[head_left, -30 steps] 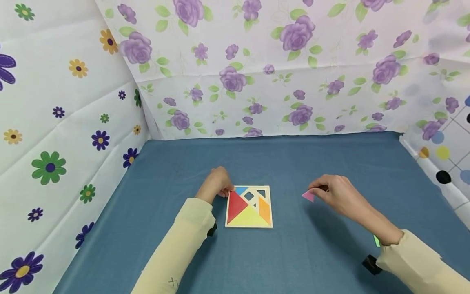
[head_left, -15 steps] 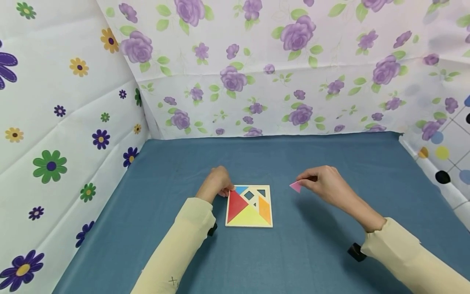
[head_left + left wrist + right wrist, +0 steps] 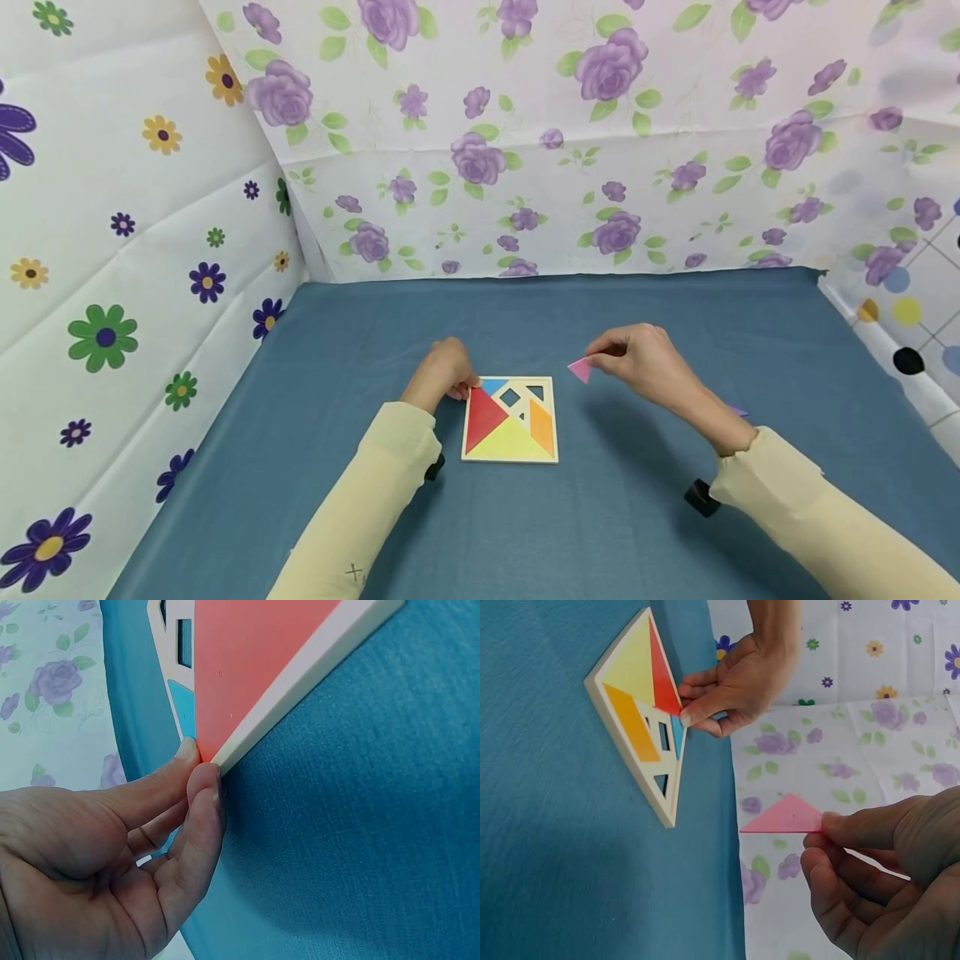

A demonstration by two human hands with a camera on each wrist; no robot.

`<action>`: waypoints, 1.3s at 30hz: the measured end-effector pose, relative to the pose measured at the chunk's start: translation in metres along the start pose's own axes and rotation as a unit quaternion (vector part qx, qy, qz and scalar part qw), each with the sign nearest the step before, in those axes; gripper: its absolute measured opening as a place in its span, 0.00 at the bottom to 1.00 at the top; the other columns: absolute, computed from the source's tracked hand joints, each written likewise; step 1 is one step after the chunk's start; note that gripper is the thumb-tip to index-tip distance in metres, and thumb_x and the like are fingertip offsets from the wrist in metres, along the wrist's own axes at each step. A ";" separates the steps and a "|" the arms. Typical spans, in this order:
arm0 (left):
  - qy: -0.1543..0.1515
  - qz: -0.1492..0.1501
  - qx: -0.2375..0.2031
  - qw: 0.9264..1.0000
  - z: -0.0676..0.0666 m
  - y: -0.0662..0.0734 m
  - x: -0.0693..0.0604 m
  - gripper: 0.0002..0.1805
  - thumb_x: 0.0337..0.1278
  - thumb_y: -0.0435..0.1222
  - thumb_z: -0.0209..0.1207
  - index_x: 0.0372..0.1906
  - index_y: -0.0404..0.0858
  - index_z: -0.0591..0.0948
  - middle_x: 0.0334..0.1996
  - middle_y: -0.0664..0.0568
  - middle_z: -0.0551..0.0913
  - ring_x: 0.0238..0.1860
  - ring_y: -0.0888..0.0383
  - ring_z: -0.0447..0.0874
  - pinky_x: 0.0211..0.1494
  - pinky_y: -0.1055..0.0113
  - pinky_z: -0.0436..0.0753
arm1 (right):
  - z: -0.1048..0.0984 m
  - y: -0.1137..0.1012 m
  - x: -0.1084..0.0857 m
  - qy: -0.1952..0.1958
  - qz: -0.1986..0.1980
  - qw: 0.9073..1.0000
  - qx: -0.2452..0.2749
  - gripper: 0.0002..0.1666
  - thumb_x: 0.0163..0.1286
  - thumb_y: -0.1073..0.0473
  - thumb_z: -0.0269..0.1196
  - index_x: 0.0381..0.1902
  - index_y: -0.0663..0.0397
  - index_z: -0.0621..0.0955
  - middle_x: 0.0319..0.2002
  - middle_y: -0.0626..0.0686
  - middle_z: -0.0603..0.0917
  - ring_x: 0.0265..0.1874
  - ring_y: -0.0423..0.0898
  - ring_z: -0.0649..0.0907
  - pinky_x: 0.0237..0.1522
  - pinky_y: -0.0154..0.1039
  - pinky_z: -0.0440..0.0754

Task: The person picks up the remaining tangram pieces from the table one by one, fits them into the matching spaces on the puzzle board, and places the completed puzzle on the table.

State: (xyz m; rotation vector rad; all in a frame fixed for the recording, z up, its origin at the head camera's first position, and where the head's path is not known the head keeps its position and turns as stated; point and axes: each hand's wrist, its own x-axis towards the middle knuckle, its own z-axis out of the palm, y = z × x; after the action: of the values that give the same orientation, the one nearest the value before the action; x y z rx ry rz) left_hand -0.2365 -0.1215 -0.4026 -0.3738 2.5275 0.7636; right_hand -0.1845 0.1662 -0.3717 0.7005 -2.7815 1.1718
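Purple-rose sheeting [image 3: 540,175] hung behind a blue tablecloth [image 3: 375,350], on which a pale tangram tray [image 3: 628,754] lay with a red triangle [image 3: 255,667], a yellow triangle [image 3: 510,443], an orange parallelogram [image 3: 541,427] and a blue triangle [image 3: 182,705] seated in it, while a square cut-out [image 3: 510,397] and two triangular ones showed dark cloth. The left hand [image 3: 127,855] pinched the tray's far left corner, thumb on top where red met blue, fingers bent against the outer edge. The right hand [image 3: 645,362] gripped one tip of a pink triangle [image 3: 787,816] between thumb and forefinger, the rest loosely curled; that piece hung in the air just right of the tray, touching nothing else. Held by so little, it seemed liable to swivel or slip, and, if lowered askew, a point could have caught on the tray's ribs and been knocked free. Too heavy a left thumb might have tipped the tray or nudged the blue triangle. A purple piece [image 3: 738,410], mostly hidden behind the right forearm [image 3: 723,429], looked exposed too: a low sweep of the cream sleeve [image 3: 817,508] could have dragged it away, though their true clearance could not be told
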 end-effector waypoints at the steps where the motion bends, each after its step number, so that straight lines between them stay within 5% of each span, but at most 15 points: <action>1: -0.001 -0.001 0.000 1.000 0.000 0.000 0.000 0.11 0.60 0.33 0.73 0.32 0.28 0.87 0.21 0.43 0.86 0.20 0.56 0.86 0.32 0.64 0.89 | 0.000 -0.001 0.001 0.001 -0.003 1.000 0.001 0.04 0.70 0.64 0.70 0.40 0.53 0.91 0.36 0.49 0.90 0.31 0.44 0.84 0.31 0.39 0.83; 24: 0.005 -0.001 -0.004 1.000 0.001 -0.001 0.001 0.11 0.60 0.33 0.74 0.30 0.28 0.88 0.20 0.44 0.86 0.20 0.55 0.87 0.30 0.65 0.89 | 0.024 -0.017 0.025 -0.007 0.006 0.999 0.051 0.02 0.69 0.62 0.72 0.38 0.55 0.90 0.31 0.49 0.88 0.27 0.46 0.85 0.28 0.39 0.81; 39: 0.005 0.004 -0.004 1.000 0.001 -0.001 0.002 0.11 0.60 0.33 0.73 0.30 0.28 0.88 0.19 0.43 0.86 0.19 0.56 0.86 0.29 0.65 0.88 | 0.047 -0.015 0.029 -0.047 0.022 0.997 0.064 0.02 0.69 0.65 0.71 0.37 0.57 0.90 0.31 0.51 0.88 0.30 0.50 0.86 0.33 0.41 0.84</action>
State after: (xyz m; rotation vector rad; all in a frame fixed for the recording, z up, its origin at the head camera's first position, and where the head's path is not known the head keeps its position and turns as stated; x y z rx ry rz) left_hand -0.2371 -0.1219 -0.4046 -0.3709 2.5383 0.7780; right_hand -0.1982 0.1133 -0.3898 0.7251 -2.8317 1.3708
